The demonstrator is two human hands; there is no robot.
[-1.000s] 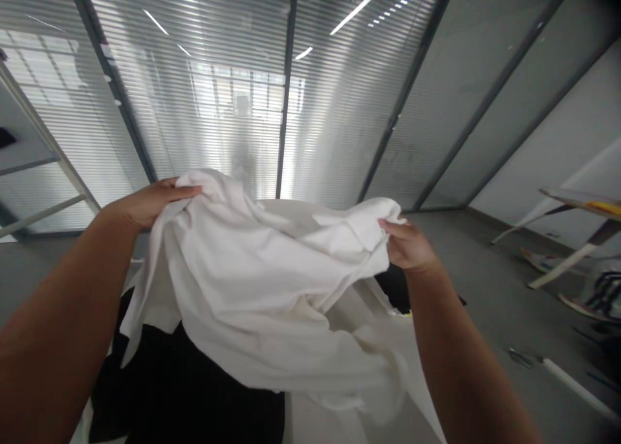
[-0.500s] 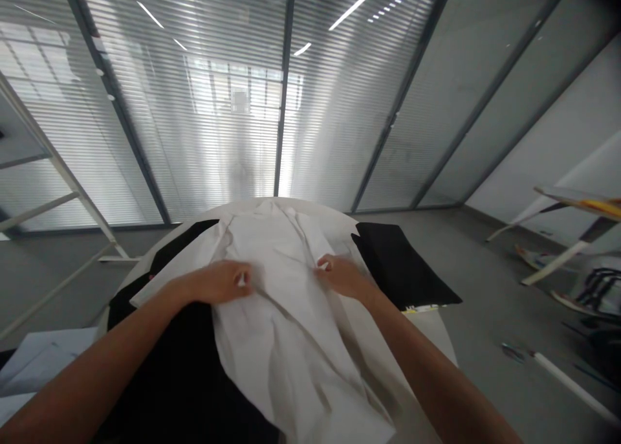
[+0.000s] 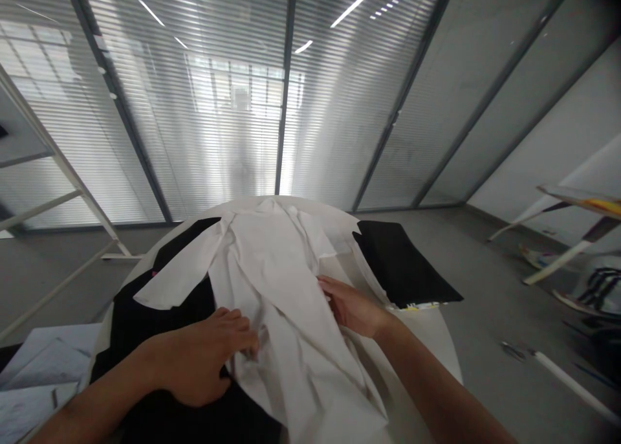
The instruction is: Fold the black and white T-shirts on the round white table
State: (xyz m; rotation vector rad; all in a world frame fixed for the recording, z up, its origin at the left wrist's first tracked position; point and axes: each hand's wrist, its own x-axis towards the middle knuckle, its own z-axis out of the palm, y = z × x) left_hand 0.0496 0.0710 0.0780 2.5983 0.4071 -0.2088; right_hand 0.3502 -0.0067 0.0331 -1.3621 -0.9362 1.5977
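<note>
A white long-sleeved shirt [image 3: 281, 256] lies spread and creased on a round table, its collar end at the far side and one sleeve reaching out to the left. My left hand [image 3: 201, 356] rests at the shirt's left edge, fingers bent down onto the cloth and thumb held apart from them. At the opposite edge, my right hand [image 3: 356, 308] has its fingers closed on the fabric, the fingertips partly hidden. Black cloth [image 3: 169, 411] lies under the shirt's left side.
A folded black cloth [image 3: 402, 263] overhangs the right edge of the white table [image 3: 436, 347]. Papers [image 3: 53, 353] are at the lower left, beside a pale metal frame [image 3: 72, 178]. Glass panels with blinds [image 3: 233, 153] stand beyond. A pole [image 3: 572, 386] lies on the floor at right.
My left hand has come down toward me along the shirt's edge, its thumb parting from the fingers. The right hand has moved slightly nearer. The left sleeve now lies fully in view.
</note>
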